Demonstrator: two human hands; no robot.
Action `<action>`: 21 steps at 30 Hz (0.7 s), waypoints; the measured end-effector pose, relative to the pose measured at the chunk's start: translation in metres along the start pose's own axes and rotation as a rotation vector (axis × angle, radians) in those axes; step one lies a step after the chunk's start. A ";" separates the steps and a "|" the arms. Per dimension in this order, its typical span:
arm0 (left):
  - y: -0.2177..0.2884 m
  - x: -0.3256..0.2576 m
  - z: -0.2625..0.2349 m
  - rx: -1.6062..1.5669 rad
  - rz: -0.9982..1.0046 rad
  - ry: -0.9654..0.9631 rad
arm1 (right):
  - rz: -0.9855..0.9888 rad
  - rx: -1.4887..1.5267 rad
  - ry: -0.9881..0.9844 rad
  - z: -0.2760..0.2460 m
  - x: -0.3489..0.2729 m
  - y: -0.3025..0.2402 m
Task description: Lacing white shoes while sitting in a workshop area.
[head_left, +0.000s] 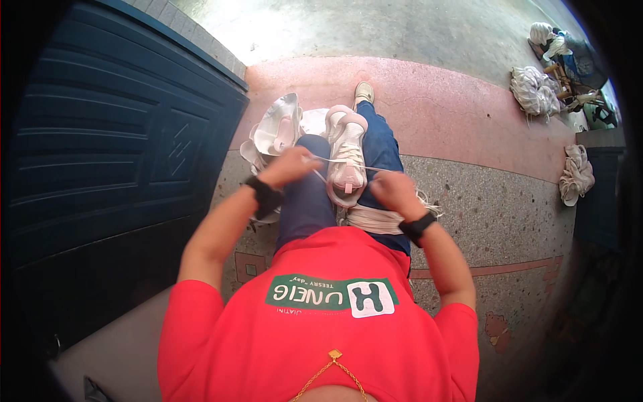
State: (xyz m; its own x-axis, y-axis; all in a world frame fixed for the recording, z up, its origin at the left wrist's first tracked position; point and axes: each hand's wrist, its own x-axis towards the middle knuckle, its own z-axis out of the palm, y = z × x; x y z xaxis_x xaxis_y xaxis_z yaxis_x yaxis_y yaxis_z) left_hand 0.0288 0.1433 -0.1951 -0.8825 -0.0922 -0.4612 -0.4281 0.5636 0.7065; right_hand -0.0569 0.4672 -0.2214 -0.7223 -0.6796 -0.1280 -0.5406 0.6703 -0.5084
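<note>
A pink and white sneaker (347, 151) rests on my thighs, its heel toward me and its toe pointing away. White shoelace (368, 167) comes out of its upper and stretches to both sides. My left hand (291, 167) is closed on one end, left of the shoe. On the other side my right hand (395, 193) grips the opposite end in a fist above my right thigh. A bundle of pale laces (378, 220) lies across my right thigh, its loose ends hanging out to the right.
More white and pink shoes (278, 127) are piled beside my left knee. A dark blue panelled door (87, 134) stands close on the left. Bundles of white shoes (534, 92) sit at the far right, with another bunch (577, 175) nearer on the speckled floor (482, 201).
</note>
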 end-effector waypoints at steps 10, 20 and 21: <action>0.001 0.010 0.083 0.291 0.073 0.119 | 0.010 -0.146 0.062 0.034 0.016 -0.026; 0.004 0.013 0.054 0.134 0.146 0.114 | 0.076 0.195 -0.070 0.028 0.017 -0.002; 0.004 0.015 0.051 0.148 0.153 0.114 | 0.088 0.165 -0.099 0.028 0.018 -0.002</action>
State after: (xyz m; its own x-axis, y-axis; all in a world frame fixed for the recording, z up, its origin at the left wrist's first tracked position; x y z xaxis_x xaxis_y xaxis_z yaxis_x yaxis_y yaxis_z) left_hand 0.0240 0.1864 -0.2263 -0.9548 -0.0831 -0.2852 -0.2613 0.6917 0.6732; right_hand -0.0571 0.4451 -0.2464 -0.7133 -0.6522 -0.2565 -0.3935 0.6756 -0.6235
